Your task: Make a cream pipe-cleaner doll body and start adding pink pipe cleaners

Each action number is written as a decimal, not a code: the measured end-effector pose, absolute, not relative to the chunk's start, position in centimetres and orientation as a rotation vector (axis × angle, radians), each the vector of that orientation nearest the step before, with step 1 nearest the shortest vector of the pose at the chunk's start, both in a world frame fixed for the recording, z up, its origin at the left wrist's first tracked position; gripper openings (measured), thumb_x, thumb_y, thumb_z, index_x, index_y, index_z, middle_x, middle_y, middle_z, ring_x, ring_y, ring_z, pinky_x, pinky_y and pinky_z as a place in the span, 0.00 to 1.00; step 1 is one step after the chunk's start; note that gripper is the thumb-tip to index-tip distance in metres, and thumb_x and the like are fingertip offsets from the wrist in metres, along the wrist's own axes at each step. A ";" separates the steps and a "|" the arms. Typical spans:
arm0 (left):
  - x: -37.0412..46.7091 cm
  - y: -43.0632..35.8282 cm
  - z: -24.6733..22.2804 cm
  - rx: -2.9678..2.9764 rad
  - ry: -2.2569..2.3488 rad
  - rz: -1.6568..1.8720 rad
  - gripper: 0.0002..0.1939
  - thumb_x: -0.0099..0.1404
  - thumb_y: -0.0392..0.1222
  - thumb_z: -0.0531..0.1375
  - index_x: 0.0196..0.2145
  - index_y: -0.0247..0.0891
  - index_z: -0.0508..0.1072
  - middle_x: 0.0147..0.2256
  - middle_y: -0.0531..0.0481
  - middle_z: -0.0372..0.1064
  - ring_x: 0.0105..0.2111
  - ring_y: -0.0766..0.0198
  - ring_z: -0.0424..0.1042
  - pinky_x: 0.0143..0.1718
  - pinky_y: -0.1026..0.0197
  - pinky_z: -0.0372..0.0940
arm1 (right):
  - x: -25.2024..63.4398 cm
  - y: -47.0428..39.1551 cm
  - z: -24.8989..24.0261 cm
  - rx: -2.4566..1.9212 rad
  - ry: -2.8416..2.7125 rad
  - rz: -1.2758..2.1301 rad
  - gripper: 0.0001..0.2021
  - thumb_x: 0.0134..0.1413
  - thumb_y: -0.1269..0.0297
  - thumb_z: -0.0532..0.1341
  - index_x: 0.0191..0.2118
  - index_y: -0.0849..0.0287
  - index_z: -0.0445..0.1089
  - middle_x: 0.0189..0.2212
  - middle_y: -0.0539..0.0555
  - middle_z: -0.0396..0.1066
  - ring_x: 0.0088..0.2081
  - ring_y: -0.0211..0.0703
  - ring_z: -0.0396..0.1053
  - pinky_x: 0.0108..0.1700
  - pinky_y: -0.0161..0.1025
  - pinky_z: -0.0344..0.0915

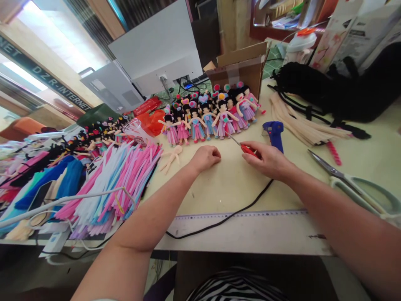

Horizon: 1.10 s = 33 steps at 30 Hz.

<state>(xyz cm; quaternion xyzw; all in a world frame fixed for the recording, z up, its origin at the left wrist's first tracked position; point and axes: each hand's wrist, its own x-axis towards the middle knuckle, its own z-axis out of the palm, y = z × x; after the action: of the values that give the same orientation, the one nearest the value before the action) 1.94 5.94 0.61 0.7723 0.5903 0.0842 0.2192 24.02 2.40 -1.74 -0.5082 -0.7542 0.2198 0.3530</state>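
My right hand (pixel 266 159) is closed round the red handle of a thin-tipped tool (pixel 249 151), whose metal shaft points up and left toward the dolls. Just left of it, my left hand (pixel 206 158) rests near the table with curled fingers; anything inside them is hidden. A bare beige doll figure (pixel 173 158) lies left of my left hand. Beyond both hands stands a group of small dolls (pixel 206 117) in pink, blue and purple dresses. A blue glue gun (pixel 275 134) is just behind my right hand.
Large scissors (pixel 360 186) and beige stems (pixel 303 123) lie at right, below black material (pixel 338 92). Pink, white and blue stems (pixel 115 184) are piled at left. A black cable (pixel 219 223) crosses the ruler (pixel 232 215). A cardboard box (pixel 241 69) and monitor (pixel 159 46) stand behind.
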 end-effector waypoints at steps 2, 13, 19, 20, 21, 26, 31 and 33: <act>2.4 6.0 0.7 2.212 1.627 0.163 0.05 0.56 0.34 0.60 0.30 0.37 0.78 0.33 0.46 0.76 0.37 0.58 0.73 0.43 0.59 0.64 | 23.9 2.3 -1.7 -1.301 -1.955 0.570 0.20 0.56 0.56 0.57 0.50 0.58 0.74 0.36 0.56 0.78 0.33 0.47 0.73 0.39 0.42 0.69; -0.7 5.5 3.0 1.860 1.524 0.228 0.02 0.58 0.38 0.59 0.29 0.38 0.69 0.28 0.50 0.72 0.28 0.65 0.70 0.32 0.64 0.63 | 24.1 2.3 -1.3 -1.342 -1.944 0.572 0.22 0.55 0.56 0.57 0.52 0.60 0.74 0.34 0.57 0.78 0.31 0.46 0.71 0.37 0.42 0.68; -1.6 4.9 2.0 1.886 1.593 0.245 0.04 0.53 0.33 0.60 0.29 0.38 0.74 0.30 0.50 0.74 0.31 0.64 0.71 0.34 0.63 0.64 | 23.8 2.2 -1.4 -1.327 -1.980 0.566 0.21 0.55 0.56 0.57 0.51 0.59 0.74 0.35 0.57 0.78 0.30 0.46 0.71 0.36 0.42 0.68; -1.2 4.8 1.7 1.936 1.609 0.226 0.05 0.53 0.33 0.60 0.28 0.39 0.75 0.30 0.50 0.75 0.32 0.63 0.71 0.35 0.63 0.64 | 23.8 2.2 -1.5 -1.330 -1.979 0.562 0.21 0.55 0.56 0.57 0.51 0.58 0.74 0.35 0.57 0.78 0.30 0.46 0.71 0.36 0.42 0.67; -0.9 4.7 1.5 1.988 1.625 0.211 0.05 0.53 0.33 0.60 0.28 0.39 0.76 0.30 0.50 0.75 0.33 0.62 0.71 0.36 0.62 0.64 | 23.9 2.3 -1.5 -1.334 -1.975 0.556 0.21 0.55 0.56 0.57 0.51 0.58 0.74 0.35 0.56 0.78 0.30 0.46 0.71 0.36 0.42 0.67; 0.3 4.3 1.4 2.178 1.674 0.114 0.05 0.54 0.33 0.61 0.26 0.39 0.76 0.28 0.50 0.74 0.34 0.59 0.72 0.40 0.61 0.64 | 24.1 2.4 -1.5 -1.332 -1.962 0.536 0.19 0.55 0.56 0.57 0.49 0.57 0.75 0.34 0.56 0.78 0.31 0.46 0.71 0.37 0.41 0.67; 0.8 3.9 1.5 2.300 1.659 -0.052 0.06 0.57 0.32 0.58 0.28 0.37 0.76 0.34 0.44 0.75 0.37 0.55 0.72 0.41 0.59 0.63 | 23.9 2.2 -1.5 -1.341 -1.984 0.559 0.21 0.55 0.56 0.57 0.51 0.59 0.74 0.35 0.57 0.78 0.29 0.46 0.70 0.36 0.42 0.67; 0.9 3.7 1.4 2.334 1.655 -0.092 0.08 0.59 0.32 0.56 0.30 0.36 0.75 0.37 0.41 0.75 0.39 0.54 0.72 0.41 0.57 0.62 | 23.9 2.2 -1.4 -1.350 -1.985 0.562 0.21 0.55 0.56 0.57 0.51 0.59 0.74 0.36 0.57 0.78 0.29 0.46 0.70 0.36 0.43 0.67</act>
<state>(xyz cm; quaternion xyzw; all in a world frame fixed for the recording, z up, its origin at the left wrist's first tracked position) 0.94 3.66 1.42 0.8074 0.5726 -0.0319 0.1388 23.86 2.20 -1.39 -0.5167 -0.7595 0.2151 0.3315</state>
